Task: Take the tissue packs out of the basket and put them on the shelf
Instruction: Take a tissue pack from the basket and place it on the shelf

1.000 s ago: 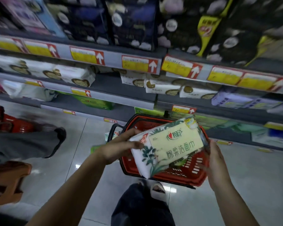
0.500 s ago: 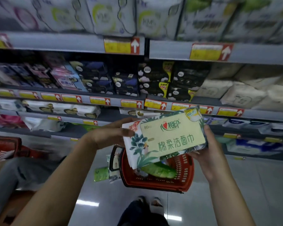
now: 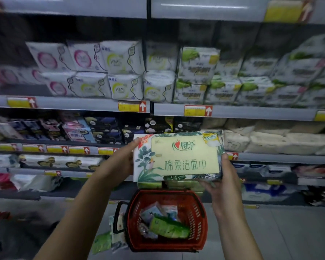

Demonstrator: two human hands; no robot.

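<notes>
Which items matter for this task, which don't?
Job: white leaf-print tissue pack, gripped by left hand and right hand; red plastic basket; green wrapped pack inside it; grey shelf.
Lying about: pale green packet on floor; white pad packs; yellow price tags.

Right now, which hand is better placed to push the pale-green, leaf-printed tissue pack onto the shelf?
Likely right: the right hand cups the pale-green tissue pack's lower right corner from beneath, while the left hand only grips its left edge.
</notes>
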